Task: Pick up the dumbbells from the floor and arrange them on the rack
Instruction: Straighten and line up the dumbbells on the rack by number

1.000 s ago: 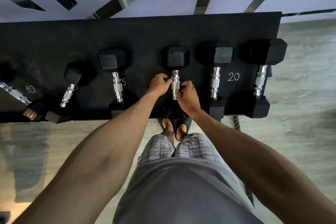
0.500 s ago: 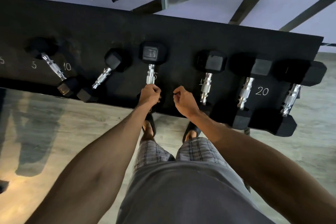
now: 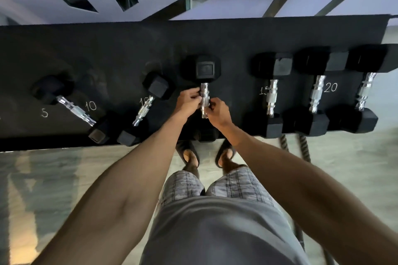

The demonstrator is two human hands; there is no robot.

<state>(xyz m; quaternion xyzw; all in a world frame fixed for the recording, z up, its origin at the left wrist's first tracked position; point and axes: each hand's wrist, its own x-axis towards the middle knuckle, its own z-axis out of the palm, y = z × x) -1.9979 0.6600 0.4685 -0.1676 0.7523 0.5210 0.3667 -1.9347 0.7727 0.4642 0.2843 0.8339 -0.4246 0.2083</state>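
A black rack shelf [image 3: 226, 36] runs across the view with chalk weight numbers on it. Several black hex dumbbells with chrome handles lie on it. Both my hands hold the chrome handle of the middle dumbbell [image 3: 207, 69]: my left hand [image 3: 187, 102] grips it from the left, my right hand [image 3: 217, 111] from the right and a little lower. Its near head is hidden behind my wrists at the shelf's front edge. Two smaller dumbbells [image 3: 74, 109] [image 3: 157, 88] lie slanted to the left. Three larger ones [image 3: 272, 94] [image 3: 316, 92] [image 3: 366, 90] lie straight on the right.
My feet in sandals [image 3: 189, 155] stand on the pale wood floor just under the shelf's front edge. Two thick ropes [image 3: 304, 148] hang down below the shelf at the right. A white wall with mirrored slits rises behind the rack.
My hands have left the right-hand dumbbell, shifted left along the shelf and closed on the handle of the middle dumbbell. The view has swung left and down with them.
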